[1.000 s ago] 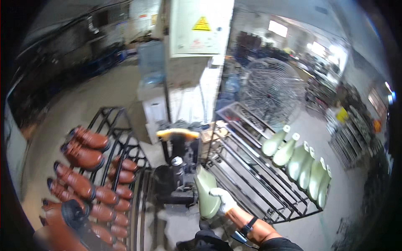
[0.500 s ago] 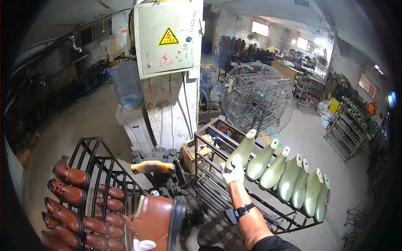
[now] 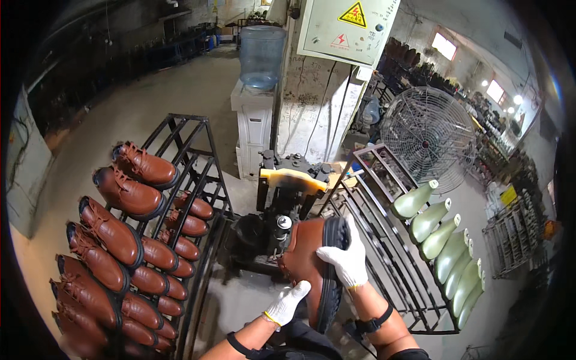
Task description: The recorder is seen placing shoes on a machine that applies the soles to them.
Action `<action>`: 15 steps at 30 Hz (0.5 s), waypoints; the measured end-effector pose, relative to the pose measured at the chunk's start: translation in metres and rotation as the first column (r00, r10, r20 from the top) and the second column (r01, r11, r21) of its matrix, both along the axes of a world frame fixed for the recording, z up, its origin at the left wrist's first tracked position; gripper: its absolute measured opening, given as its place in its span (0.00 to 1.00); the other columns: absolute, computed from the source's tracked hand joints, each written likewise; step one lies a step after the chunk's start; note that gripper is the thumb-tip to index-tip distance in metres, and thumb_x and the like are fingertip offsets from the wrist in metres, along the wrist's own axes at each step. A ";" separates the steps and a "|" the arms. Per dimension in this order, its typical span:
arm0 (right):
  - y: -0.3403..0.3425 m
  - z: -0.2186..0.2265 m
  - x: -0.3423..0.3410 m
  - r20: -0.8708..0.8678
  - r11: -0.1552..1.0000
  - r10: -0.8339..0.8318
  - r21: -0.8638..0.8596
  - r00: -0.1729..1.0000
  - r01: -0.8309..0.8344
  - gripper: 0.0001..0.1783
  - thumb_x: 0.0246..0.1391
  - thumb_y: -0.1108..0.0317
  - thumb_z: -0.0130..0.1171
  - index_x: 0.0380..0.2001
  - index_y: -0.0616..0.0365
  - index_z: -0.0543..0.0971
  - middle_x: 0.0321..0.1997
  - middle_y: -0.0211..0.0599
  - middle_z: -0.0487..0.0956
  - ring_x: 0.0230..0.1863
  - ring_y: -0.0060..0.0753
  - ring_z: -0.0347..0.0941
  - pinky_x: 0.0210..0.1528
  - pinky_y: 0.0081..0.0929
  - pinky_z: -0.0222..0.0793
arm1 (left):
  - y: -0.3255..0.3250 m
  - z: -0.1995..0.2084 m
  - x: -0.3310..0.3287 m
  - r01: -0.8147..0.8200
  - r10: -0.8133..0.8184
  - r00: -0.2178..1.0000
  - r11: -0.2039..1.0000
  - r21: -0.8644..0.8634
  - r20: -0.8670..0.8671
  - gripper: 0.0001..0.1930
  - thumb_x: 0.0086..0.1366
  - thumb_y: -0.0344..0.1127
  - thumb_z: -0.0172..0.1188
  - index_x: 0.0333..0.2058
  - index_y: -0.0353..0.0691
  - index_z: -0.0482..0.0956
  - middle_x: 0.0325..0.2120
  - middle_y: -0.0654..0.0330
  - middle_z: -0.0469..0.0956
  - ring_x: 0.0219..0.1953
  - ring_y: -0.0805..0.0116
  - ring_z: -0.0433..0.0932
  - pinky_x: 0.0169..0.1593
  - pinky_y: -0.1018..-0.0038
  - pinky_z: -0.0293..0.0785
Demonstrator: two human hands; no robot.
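A brown leather shoe [image 3: 307, 252] with a thick black sole is held up in front of me, its sole turned to the right. My right hand [image 3: 350, 255], in a white glove, grips it across the sole, with the thumb over the brown upper. Against its lower left side presses my gloved left hand [image 3: 289, 303], thumb on the leather and the other fingers mostly hidden. Just beyond the shoe stands a black machine [image 3: 282, 223] with a yellow bar [image 3: 293, 179] across its top.
On my left, a black metal rack [image 3: 211, 141] carries several brown lace-up shoes [image 3: 108, 228]. To the right, another rack [image 3: 366, 222] bears a row of green shoe lasts [image 3: 441, 237]. Behind are a water dispenser [image 3: 253, 123], an electrical box [image 3: 327, 42] and a large fan [image 3: 426, 141].
My right hand has left the shoe last on the right rack and now grips the shoe. The shoe has come to the middle between both hands. My view has turned left.
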State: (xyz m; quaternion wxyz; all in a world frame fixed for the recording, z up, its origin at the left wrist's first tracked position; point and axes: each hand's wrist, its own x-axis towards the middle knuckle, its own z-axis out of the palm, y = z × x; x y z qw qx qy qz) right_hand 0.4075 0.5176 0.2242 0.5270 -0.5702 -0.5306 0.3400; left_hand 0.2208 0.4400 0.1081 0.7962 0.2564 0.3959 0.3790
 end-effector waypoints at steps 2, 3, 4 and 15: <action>0.016 0.017 -0.012 0.096 0.999 0.022 -0.035 0.995 -0.019 0.70 0.38 0.64 0.86 0.78 0.73 0.53 0.67 0.49 0.77 0.63 0.34 0.75 0.67 0.30 0.72 | -0.005 0.008 -0.015 0.030 -0.030 1.000 0.992 0.121 0.001 0.23 0.75 0.44 0.66 0.58 0.31 0.80 0.52 0.59 0.84 0.55 0.70 0.79 0.60 0.72 0.76; 0.023 0.028 -0.015 0.123 0.996 -0.001 -0.094 0.992 0.012 0.71 0.37 0.63 0.86 0.79 0.72 0.53 0.65 0.48 0.78 0.62 0.34 0.77 0.66 0.30 0.73 | -0.005 0.029 -0.021 -0.013 0.019 0.999 0.980 0.201 -0.029 0.22 0.75 0.44 0.66 0.57 0.31 0.81 0.50 0.60 0.84 0.53 0.71 0.79 0.58 0.72 0.76; 0.037 0.022 -0.016 0.247 0.999 -0.044 0.014 0.968 0.042 0.65 0.39 0.63 0.84 0.77 0.70 0.59 0.60 0.45 0.81 0.55 0.32 0.79 0.61 0.29 0.76 | -0.004 0.040 -0.029 -0.060 0.078 0.995 0.958 0.279 -0.056 0.21 0.74 0.43 0.66 0.56 0.32 0.82 0.48 0.60 0.84 0.51 0.72 0.80 0.56 0.73 0.76; 0.076 0.073 -0.102 0.823 0.999 -0.011 0.028 0.568 -0.020 0.58 0.41 0.56 0.71 0.75 0.67 0.60 0.56 0.62 0.78 0.58 0.64 0.77 0.59 0.48 0.76 | 0.023 -0.020 -0.134 -0.303 0.316 0.938 0.947 0.104 -0.141 0.14 0.69 0.32 0.68 0.52 0.38 0.85 0.44 0.64 0.84 0.45 0.72 0.82 0.50 0.73 0.79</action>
